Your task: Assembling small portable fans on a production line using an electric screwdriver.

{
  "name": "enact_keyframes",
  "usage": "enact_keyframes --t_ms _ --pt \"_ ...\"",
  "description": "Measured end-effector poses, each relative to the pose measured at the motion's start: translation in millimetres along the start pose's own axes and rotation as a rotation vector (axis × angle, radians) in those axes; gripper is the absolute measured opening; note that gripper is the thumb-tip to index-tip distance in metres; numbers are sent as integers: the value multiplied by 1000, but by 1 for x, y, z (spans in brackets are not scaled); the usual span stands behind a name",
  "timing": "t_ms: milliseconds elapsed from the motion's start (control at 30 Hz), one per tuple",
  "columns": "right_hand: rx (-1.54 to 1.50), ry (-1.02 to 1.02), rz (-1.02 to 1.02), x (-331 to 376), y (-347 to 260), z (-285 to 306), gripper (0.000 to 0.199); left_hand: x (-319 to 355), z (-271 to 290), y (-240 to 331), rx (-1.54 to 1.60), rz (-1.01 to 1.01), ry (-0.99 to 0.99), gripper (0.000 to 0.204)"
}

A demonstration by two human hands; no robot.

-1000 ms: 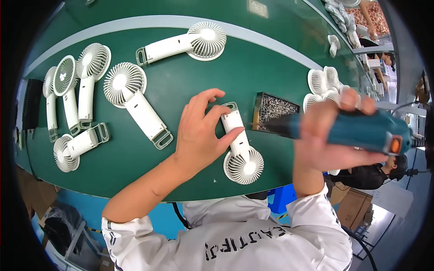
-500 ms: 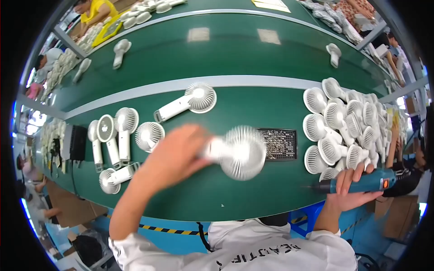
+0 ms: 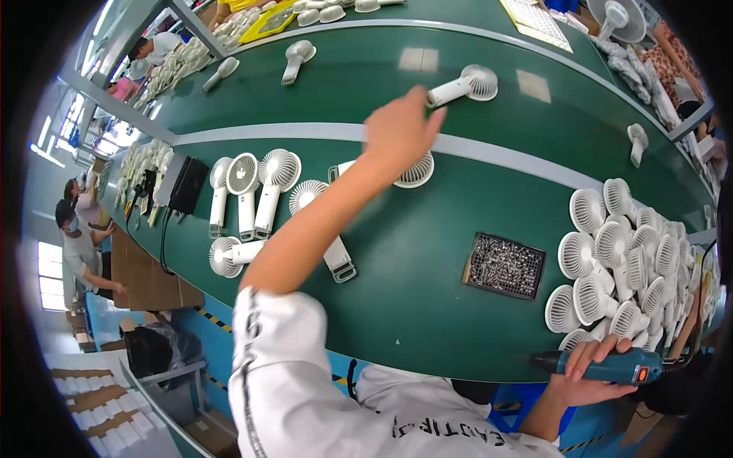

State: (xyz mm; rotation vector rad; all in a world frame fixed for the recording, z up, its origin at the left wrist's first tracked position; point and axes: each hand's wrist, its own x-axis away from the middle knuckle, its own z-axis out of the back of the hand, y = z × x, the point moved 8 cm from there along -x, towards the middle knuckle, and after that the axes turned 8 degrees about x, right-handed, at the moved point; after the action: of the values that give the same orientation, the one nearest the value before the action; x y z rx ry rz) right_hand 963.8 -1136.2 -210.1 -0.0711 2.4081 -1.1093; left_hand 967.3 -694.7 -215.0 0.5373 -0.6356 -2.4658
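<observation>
My left hand (image 3: 401, 131) reaches across the grey rail to the far green surface. Its thumb and fingers are apart, and a white handheld fan (image 3: 461, 85) lies just beyond the fingertips, its handle end close to them. Below that wrist, another white fan (image 3: 416, 171) is partly hidden by my forearm. At the lower right, my right hand (image 3: 589, 374) is closed around a teal electric screwdriver (image 3: 620, 366). The tool lies level, with its dark tip pointing left over the table's near edge.
A black tray of small screws (image 3: 505, 266) sits right of centre. Piled fans (image 3: 615, 252) cover the table's right side. Several fans (image 3: 244, 183) lie at left beside a black box (image 3: 187, 183). A grey rail (image 3: 489, 150) divides the near table from the far surface, which holds scattered fans.
My left hand has moved from above the near table to beyond the rail. The fan it held now lies on the far surface, let go. My right hand keeps the screwdriver; the view has shifted.
</observation>
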Motion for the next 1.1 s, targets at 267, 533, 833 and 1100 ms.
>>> enact_keyframes --t_ms 267,533,833,1100 --pt "-155 -46 -173 -14 50 -26 69 75 13 -101 32 452 -288 58" --pt "-146 -190 76 -14 67 -79 77 64 -20 -67 -135 117 -242 32" --pt "-79 -334 -249 -4 116 -98 87 216 -33 22 96 8 -522 45" --pt "0 -257 -68 -24 81 -107 72 202 6 13 362 -107 -172 47"
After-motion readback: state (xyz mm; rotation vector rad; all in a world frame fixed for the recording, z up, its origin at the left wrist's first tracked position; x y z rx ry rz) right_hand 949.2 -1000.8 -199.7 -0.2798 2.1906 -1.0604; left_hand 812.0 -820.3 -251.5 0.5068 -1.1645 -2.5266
